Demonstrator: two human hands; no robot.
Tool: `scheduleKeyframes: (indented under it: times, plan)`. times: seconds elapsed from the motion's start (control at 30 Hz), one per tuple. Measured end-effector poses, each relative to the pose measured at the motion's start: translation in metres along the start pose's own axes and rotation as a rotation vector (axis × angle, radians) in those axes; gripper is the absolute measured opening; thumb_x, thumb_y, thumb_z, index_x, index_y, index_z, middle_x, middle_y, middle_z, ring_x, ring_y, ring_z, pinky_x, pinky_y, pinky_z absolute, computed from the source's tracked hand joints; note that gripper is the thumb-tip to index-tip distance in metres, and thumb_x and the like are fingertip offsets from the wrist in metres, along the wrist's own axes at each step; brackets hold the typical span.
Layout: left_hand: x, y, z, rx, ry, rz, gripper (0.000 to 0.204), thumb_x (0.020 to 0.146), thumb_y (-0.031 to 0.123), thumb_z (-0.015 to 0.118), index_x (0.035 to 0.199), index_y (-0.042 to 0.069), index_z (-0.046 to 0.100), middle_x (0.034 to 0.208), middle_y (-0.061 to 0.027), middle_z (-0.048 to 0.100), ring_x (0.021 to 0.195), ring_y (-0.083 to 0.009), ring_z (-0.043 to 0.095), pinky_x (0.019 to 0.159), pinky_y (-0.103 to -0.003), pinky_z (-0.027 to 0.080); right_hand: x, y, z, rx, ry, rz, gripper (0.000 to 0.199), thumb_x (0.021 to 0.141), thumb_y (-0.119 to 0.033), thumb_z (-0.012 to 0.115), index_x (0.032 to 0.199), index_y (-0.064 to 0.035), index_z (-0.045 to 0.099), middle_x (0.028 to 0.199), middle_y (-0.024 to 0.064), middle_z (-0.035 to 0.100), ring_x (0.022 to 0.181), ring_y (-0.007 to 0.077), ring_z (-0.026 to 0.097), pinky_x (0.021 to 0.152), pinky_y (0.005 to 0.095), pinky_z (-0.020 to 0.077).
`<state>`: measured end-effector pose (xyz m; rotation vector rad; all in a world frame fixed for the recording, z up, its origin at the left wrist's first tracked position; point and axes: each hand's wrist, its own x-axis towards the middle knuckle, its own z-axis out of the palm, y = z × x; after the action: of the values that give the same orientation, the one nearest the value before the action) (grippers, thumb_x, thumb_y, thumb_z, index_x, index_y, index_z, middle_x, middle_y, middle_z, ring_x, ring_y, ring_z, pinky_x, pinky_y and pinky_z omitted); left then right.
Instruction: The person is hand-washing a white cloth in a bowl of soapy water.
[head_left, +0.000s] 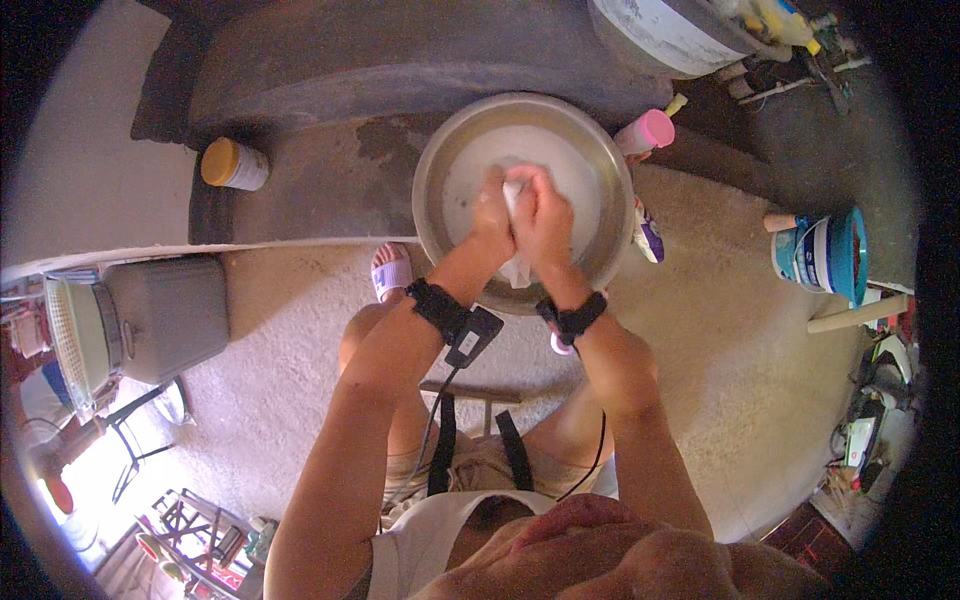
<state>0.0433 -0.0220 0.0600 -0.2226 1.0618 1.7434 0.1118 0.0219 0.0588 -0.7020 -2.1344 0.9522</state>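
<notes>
Both hands (518,210) grip white cloth (515,268) btwn them — over basin (436,165).

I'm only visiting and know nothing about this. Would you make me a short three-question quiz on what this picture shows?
1. True or false: both hands grip a white cloth over the metal basin.
2. What colour is the cap of the bottle beside the basin's far right rim? A) pink B) green C) black
3. What footwear shows left of the basin?

Key
1. True: the left hand and right hand clasp it together above cloudy water.
2. A.
3. A light purple sandal on the person's foot.
</notes>
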Motion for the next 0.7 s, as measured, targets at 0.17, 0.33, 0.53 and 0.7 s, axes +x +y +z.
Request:
scheduleKeyframes:
  times: [0.17,0.33,0.53,0.7]
  plan:
    - [0.007,-0.005,0.0,0.293,0.051,0.06,0.045,0.089,0.048,0.039,0.097,0.007,0.056,0.09,-0.0099,0.06,0.085,-0.0208,0.059,0.073,-0.035,0.048,0.007,0.015,0.004,-0.01,0.04,0.23,0.021,0.085,-0.008,0.046,0.103,-0.014,0.052,0.073,0.0161,0.061,0.066,0.0359,0.061,0.058,0.0445,0.0455]
    - [0.026,-0.007,-0.021,-0.195,-0.037,-0.118,0.039,0.086,0.044,0.044,0.084,0.007,0.056,0.078,-0.0089,0.059,0.07,-0.0222,0.059,0.065,-0.036,0.048,-0.005,-0.021,0.01,0.073,0.052,0.006,0.021,0.085,-0.006,0.046,0.103,-0.0141,0.052,0.071,0.0157,0.061,0.064,0.0363,0.06,0.057,0.0446,0.0451]
    - [0.033,-0.028,-0.01,-0.078,-0.063,-0.181,0.042,0.09,0.048,0.039,0.091,0.01,0.056,0.081,-0.0067,0.06,0.075,-0.0216,0.06,0.07,-0.036,0.049,0.011,0.013,-0.007,0.034,0.114,0.3,0.021,0.085,-0.005,0.045,0.102,-0.012,0.053,0.074,0.0175,0.06,0.064,0.0347,0.06,0.055,0.0419,0.0448]
    - [0.083,0.002,-0.139,-0.244,-0.446,0.049,0.034,0.089,0.042,0.046,0.094,0.01,0.055,0.087,-0.0091,0.06,0.082,-0.0246,0.06,0.071,-0.036,0.049,0.012,-0.073,0.03,0.227,0.038,-0.116,0.02,0.085,-0.008,0.047,0.103,-0.0121,0.053,0.074,0.0171,0.06,0.068,0.0363,0.06,0.06,0.0434,0.0446]
